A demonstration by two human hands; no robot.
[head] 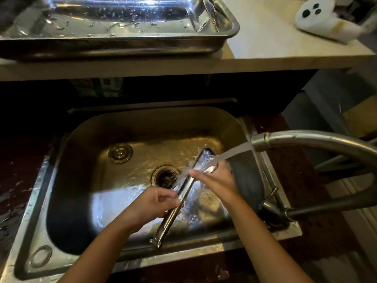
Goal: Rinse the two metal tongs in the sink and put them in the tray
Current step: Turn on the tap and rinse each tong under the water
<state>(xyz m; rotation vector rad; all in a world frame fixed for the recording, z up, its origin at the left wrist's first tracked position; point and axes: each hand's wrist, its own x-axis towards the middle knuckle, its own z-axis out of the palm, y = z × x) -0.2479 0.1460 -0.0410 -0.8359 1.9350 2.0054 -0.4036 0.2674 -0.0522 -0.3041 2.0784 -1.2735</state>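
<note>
A pair of metal tongs slants over the steel sink, hinge end low near the front rim, flat tips up under the water stream. My left hand grips the tongs' middle. My right hand pinches the upper blades, where the water hits. The steel tray stands on the pale shelf behind the sink; it is wet, and a shiny metal piece leans in its right end. I cannot tell whether that piece is the other tongs.
The curved faucet reaches in from the right, running water into the sink. The drain lies in the basin's middle. A white object sits on the shelf at top right. The dark counter at left is wet.
</note>
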